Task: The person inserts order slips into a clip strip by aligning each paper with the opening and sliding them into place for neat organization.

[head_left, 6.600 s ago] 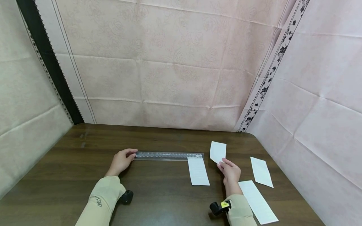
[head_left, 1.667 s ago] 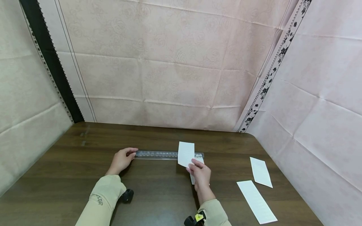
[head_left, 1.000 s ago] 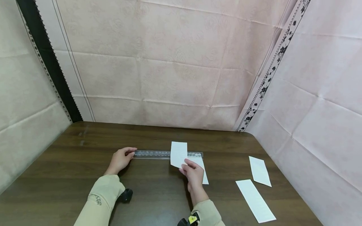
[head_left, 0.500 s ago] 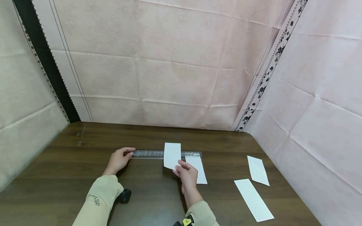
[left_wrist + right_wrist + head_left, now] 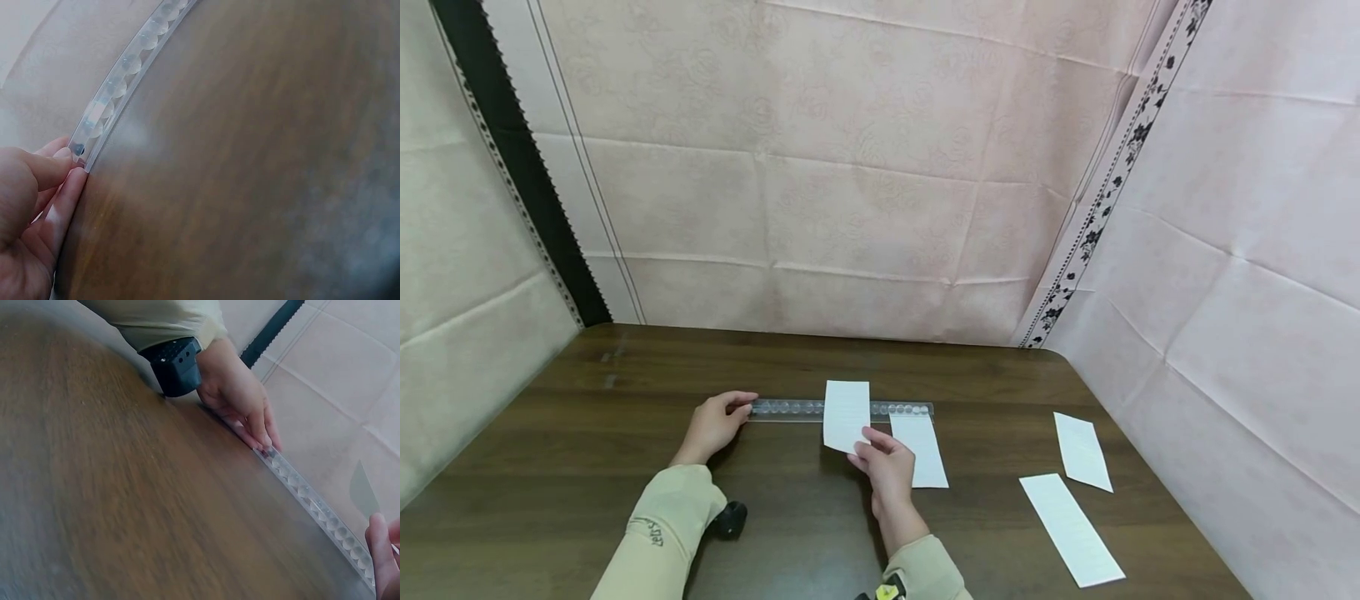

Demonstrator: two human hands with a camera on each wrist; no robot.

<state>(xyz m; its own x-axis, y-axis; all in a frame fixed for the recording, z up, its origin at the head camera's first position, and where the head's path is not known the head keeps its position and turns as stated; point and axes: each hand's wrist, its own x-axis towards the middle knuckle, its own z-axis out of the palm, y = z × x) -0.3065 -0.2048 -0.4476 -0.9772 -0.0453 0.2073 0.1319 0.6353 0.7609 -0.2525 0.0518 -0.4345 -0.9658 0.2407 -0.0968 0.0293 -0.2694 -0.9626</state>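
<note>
My left hand (image 5: pixel 711 427) pinches the left end of a clear, ruler-like plastic strip (image 5: pixel 790 407) lying across the table. In the left wrist view a row of round, dome-like shapes runs along the strip (image 5: pixel 119 84), with thumb and fingers at its end. My right hand (image 5: pixel 889 473) pinches the lower right corner of a white paper slip (image 5: pixel 846 415), raised in front of the strip's middle and hiding part of it. A second paper slip (image 5: pixel 921 454) lies flat, its upper edge at the strip's right part. The right wrist view shows the raised paper (image 5: pixel 362 490) nearly edge-on.
To the right lie a shorter white paper slip (image 5: pixel 1083 452) and a longer one (image 5: pixel 1072 530) on the brown wooden table (image 5: pixel 775 533). Pale cloth (image 5: pixel 850 208) hangs behind the table and at both sides.
My right hand has carried the paper slip leftward, from right of the strip to in front of its middle, slowing lately. My left hand has stayed at the strip's left end.
</note>
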